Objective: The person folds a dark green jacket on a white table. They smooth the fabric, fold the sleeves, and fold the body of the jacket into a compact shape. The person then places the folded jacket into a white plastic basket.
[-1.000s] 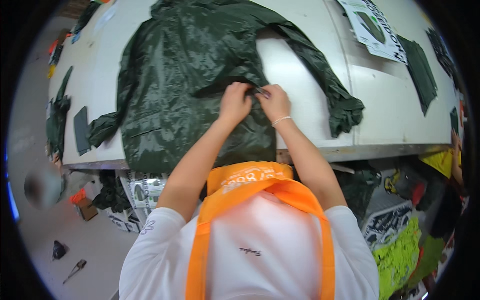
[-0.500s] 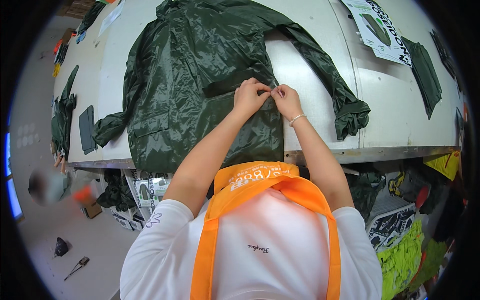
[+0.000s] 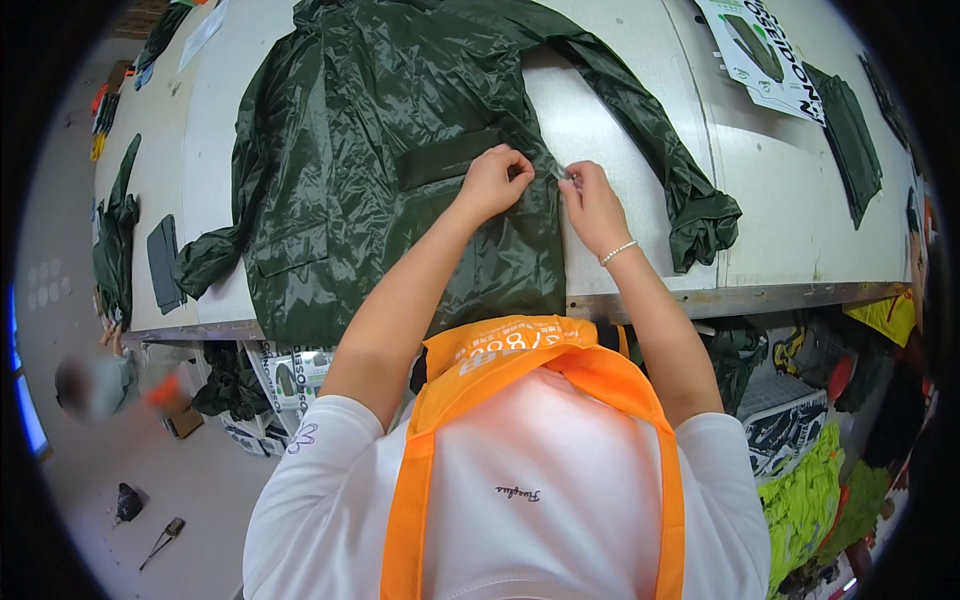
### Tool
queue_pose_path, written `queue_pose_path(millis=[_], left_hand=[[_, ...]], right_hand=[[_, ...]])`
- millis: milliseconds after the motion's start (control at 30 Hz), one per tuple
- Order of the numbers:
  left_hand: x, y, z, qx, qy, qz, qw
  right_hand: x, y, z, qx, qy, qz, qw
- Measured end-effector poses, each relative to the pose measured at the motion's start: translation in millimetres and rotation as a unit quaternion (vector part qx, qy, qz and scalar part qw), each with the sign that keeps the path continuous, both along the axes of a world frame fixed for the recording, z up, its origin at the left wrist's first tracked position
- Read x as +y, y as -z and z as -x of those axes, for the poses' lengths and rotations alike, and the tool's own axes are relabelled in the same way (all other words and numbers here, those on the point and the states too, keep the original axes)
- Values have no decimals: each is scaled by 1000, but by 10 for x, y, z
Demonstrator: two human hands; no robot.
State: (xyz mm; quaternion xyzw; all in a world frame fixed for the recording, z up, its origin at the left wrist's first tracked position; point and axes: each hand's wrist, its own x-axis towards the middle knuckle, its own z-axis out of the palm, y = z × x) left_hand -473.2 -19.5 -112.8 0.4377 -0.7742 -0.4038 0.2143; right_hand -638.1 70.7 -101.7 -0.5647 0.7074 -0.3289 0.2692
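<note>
A glossy dark green rain jacket [image 3: 380, 110] lies spread on the pale table, its sleeves out to both sides. My left hand [image 3: 495, 183] rests on the jacket beside the pocket flap [image 3: 447, 158], thumb and fingers pinched together; whether fabric is between them I cannot tell. Just off the jacket's right edge, my right hand [image 3: 597, 210], with a beaded bracelet at the wrist, is closed in a pinch. A small pale bit shows at its fingertips, too small to name. A gap separates the two hands.
The metal table edge [image 3: 740, 300] runs in front of me. Printed sheets [image 3: 760, 50] and folded dark green garments [image 3: 845, 145] lie at the right. A folded dark piece [image 3: 165, 262] lies left of the jacket. Another person [image 3: 95, 380] is at the far left.
My hands, together at the jacket's right edge before, have come apart. The right hand has moved right and slightly down. The pocket flap now lies more fully in sight.
</note>
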Motion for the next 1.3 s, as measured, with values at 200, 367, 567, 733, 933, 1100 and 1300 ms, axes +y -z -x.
queue_pose_path(millis=[200, 367, 567, 733, 933, 1100, 1300], left_hand=[[-92, -44, -31, 1, 9, -56, 998], [-122, -25, -53, 4, -7, -85, 996], [-113, 59, -38, 26, -29, -81, 996], [77, -325, -155, 49, 0, 71, 996], [608, -881, -1103, 55, -55, 109, 991], [795, -763, -1004, 101, -120, -11, 988], [958, -1183, 31, 108, 63, -26, 992]], right_hand=[[9, -101, -88, 103, -71, -1, 992], [-66, -134, -125, 142, -90, 6, 986], [-114, -142, -111, 173, -110, -14, 979], [42, -212, 131, 92, -34, 32, 995], [837, -292, 1665, 294, 348, 216, 863], [1227, 36, 1867, -392, 397, -106, 823], [835, -840, 501, -216, 139, 59, 965]])
